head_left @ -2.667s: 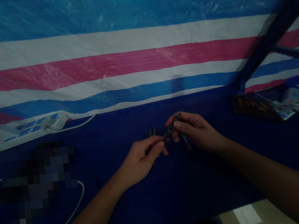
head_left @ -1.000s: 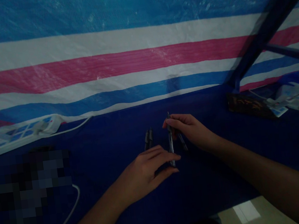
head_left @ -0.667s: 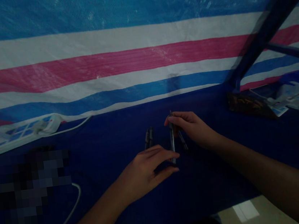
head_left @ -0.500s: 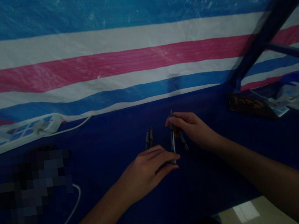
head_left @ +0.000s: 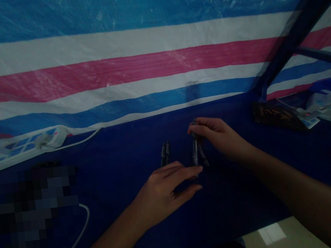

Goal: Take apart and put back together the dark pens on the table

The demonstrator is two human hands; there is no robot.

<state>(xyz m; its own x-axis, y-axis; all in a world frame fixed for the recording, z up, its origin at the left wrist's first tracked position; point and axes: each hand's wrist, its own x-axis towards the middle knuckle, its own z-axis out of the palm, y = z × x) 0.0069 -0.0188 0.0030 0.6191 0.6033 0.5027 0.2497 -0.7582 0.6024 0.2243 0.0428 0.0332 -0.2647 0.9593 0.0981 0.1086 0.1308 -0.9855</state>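
Observation:
My right hand (head_left: 211, 132) pinches the upper end of a slim pen (head_left: 195, 156) with a clear barrel, held almost upright above the blue table (head_left: 121, 153). Around the pen's lower end, my left hand (head_left: 170, 186) has its forefinger and thumb spread apart; whether a fingertip still touches the barrel is hard to see. Two dark pens (head_left: 165, 151) lie side by side just beyond the left knuckles, their near ends hidden by that hand. Another dark pen-like piece (head_left: 204, 157) lies under my right hand, partly covered.
At the left back lies a white power strip (head_left: 35, 144) with a cable. A blurred-out dark object (head_left: 34, 208) and a white cord (head_left: 86, 218) are at the left. A dark block (head_left: 279, 116) and plastic items (head_left: 323, 104) stand at the right. Striped sheeting (head_left: 146, 66) hangs behind.
The pen and my right hand have shifted slightly right. The pen's narrow top tip no longer shows above my right fingers. My left forefinger and thumb have parted at the lower end.

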